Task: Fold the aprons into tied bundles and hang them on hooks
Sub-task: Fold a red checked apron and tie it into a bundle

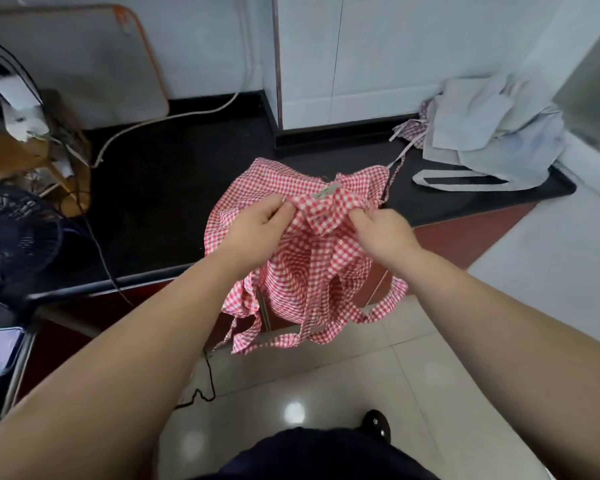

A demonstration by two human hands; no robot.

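Note:
A red-and-white checked apron point(302, 268) is bunched over the front edge of the black counter point(160, 209), its lower part and straps hanging toward the floor. My left hand point(257, 220) pinches the cloth near its top edge. My right hand point(378, 226) pinches the same edge a little to the right, close to a small label. A pile of pale grey aprons point(492, 133) lies at the counter's far right, with another checked piece point(413, 129) peeking out beside it and grey straps trailing forward.
A dark fan point(11, 237) stands at the left, with black cables running over the counter edge to the tiled floor point(326, 382). A white cord point(174, 116) and a board with an orange rim point(94, 60) lean at the back. A white cabinet point(361, 57) rises behind.

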